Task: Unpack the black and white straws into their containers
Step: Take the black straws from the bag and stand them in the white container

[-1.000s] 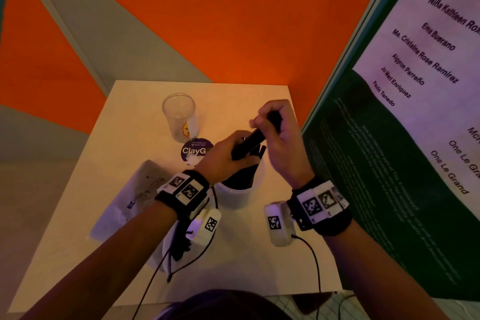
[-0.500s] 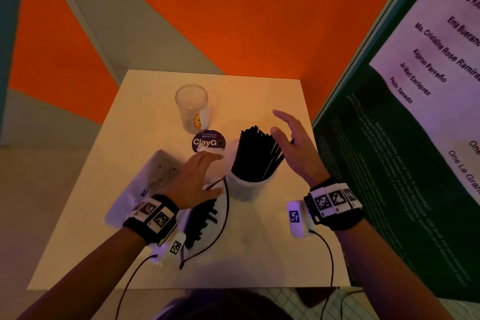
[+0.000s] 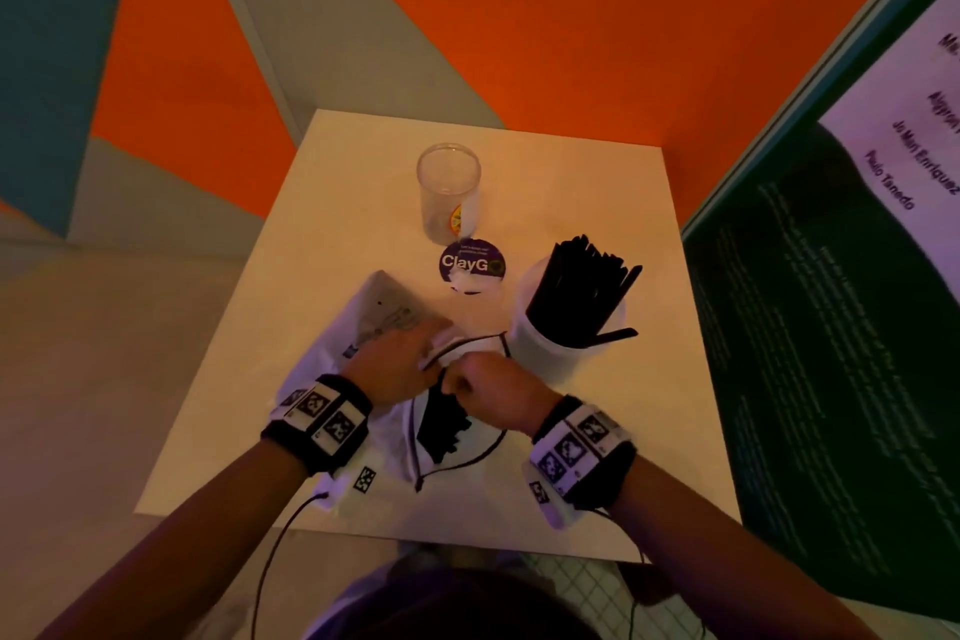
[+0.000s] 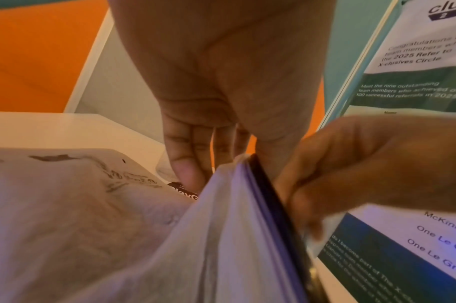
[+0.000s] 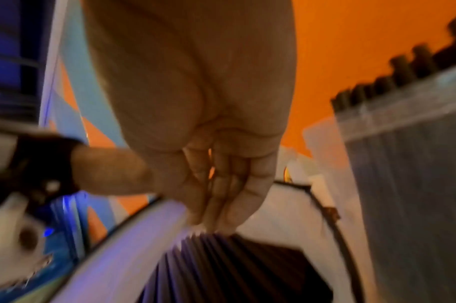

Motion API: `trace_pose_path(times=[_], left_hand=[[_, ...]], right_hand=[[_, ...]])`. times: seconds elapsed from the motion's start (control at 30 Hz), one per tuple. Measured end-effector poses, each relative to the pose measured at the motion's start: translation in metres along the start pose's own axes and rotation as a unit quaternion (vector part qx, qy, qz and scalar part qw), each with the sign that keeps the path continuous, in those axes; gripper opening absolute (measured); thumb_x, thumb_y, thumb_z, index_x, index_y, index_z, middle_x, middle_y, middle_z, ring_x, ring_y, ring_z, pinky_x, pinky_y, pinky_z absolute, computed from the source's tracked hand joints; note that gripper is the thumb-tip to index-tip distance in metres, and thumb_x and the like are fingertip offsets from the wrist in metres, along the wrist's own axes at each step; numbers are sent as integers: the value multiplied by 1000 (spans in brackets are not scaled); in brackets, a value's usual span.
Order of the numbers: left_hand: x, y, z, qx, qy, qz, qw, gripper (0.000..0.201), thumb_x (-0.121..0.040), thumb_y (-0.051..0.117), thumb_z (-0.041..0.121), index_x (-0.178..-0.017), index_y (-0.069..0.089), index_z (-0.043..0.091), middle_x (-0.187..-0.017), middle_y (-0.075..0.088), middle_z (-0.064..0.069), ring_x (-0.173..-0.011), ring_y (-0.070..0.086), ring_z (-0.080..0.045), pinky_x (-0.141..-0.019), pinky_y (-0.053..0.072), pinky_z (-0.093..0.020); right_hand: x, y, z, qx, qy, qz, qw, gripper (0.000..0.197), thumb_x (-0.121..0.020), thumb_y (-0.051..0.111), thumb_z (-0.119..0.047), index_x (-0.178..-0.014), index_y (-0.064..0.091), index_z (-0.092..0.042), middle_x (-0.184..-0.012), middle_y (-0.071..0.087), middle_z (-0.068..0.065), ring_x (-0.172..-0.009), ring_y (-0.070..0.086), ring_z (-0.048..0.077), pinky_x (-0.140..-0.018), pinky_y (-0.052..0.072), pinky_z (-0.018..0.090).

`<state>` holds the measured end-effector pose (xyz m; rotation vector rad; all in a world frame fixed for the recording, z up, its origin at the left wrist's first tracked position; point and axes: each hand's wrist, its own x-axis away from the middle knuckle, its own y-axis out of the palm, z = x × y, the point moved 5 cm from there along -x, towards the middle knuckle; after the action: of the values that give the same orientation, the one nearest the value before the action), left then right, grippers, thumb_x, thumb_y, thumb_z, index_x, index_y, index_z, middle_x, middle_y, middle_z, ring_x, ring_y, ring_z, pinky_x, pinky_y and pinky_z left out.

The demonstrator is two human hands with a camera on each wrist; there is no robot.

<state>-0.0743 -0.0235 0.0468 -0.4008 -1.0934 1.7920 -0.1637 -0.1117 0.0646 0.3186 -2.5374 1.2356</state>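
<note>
A clear zip bag (image 3: 402, 437) lies near the table's front edge with black straws (image 3: 441, 426) inside. My left hand (image 3: 400, 364) pinches the bag's rim (image 4: 247, 194) and holds its mouth up. My right hand (image 3: 485, 392) is curled at the mouth, fingers closed on the ends of the black straws (image 5: 234, 266). Just right of the bag stands a white cup (image 3: 540, 348) holding several black straws (image 3: 576, 291). An empty clear cup (image 3: 448, 192) stands further back. A flat white packet (image 3: 382, 307) lies under my left hand; what it holds I cannot tell.
A round purple ClayGo sticker (image 3: 471, 264) sits between the two cups. A green and white poster board (image 3: 831, 327) stands close along the table's right edge. Orange and grey walls rise behind. Wrist cables trail off the front edge.
Both hands let go of the black straws in the white cup and drew back to the bag. The left now holds its rim and the right is at its mouth.
</note>
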Motion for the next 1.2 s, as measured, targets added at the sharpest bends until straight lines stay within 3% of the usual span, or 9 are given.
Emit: trace_pose_path(times=[0.07, 0.17, 0.27, 0.43, 0.57, 0.7, 1.0, 1.13, 1.2], left_hand=[[2, -3, 0, 8, 5, -1, 1000, 56, -91, 59, 32, -141, 39, 18, -137, 52, -6, -119, 53, -26, -103, 39, -37], [7, -6, -2, 34, 10, 2, 999, 55, -91, 59, 31, -140, 39, 19, -132, 54, -4, -101, 58, -20, -99, 43, -39], [10, -6, -3, 62, 17, -5, 998, 54, -91, 60, 34, -139, 39, 24, -130, 55, 0, -87, 54, -11, -92, 48, -39], [13, -4, -5, 84, 24, -28, 996, 54, -90, 60, 39, -138, 38, 27, -113, 61, -1, -90, 59, -17, -84, 52, -41], [12, -4, -6, 85, 27, -27, 996, 56, -90, 61, 38, -139, 37, 28, -109, 62, 0, -88, 59, -17, -83, 52, -40], [11, -3, -7, 81, 23, -25, 996, 57, -90, 61, 39, -140, 36, 29, -103, 62, 1, -84, 58, -16, -80, 53, -39], [13, -2, -4, 71, 19, -9, 997, 55, -90, 60, 41, -138, 38, 30, -106, 63, 2, -82, 58, -12, -78, 52, -34], [13, 0, 0, 78, 20, 7, 997, 52, -89, 62, 37, -136, 41, 29, -101, 59, 11, -80, 56, -6, -76, 54, -34], [13, 2, 2, 79, 13, 2, 997, 53, -90, 61, 35, -137, 40, 29, -103, 59, 9, -84, 57, -8, -78, 53, -34]], right_hand=[[-17, 25, 3, 40, 32, 3, 999, 25, -92, 48, -11, -107, 66, -1, -114, 63, 16, -105, 57, 31, -91, 47, 39], [-31, 47, 10, 78, 83, 21, 993, 34, -93, 51, -25, -120, 57, -4, -122, 57, 15, -113, 52, 32, -97, 44, 41], [-40, 58, 12, 111, 88, 42, 989, 38, -94, 48, -25, -127, 55, -8, -124, 58, 16, -116, 51, 31, -99, 44, 41], [-44, 68, 15, 170, 117, 31, 978, 49, -97, 37, -21, -146, 34, -15, -132, 53, 17, -121, 48, 34, -102, 41, 46], [-44, 69, 15, 165, 140, 25, 976, 50, -98, 36, -20, -147, 29, -15, -136, 48, 18, -124, 46, 34, -103, 41, 47], [-46, 73, 15, 187, 146, 5, 971, 42, -98, 38, -20, -137, 41, -5, -135, 49, 20, -122, 48, 33, -104, 40, 48], [-42, 83, 12, 187, 158, -8, 970, 56, -98, 39, -19, -148, 18, -4, -142, 37, 19, -127, 40, 35, -109, 33, 47], [-39, 87, 14, 197, 164, -19, 966, 49, -99, 34, -16, -145, 22, -2, -140, 35, 20, -125, 39, 35, -108, 33, 44], [-38, 89, 15, 207, 163, -30, 964, 48, -100, 33, -16, -145, 22, -1, -142, 34, 19, -126, 38, 35, -108, 31, 45]])
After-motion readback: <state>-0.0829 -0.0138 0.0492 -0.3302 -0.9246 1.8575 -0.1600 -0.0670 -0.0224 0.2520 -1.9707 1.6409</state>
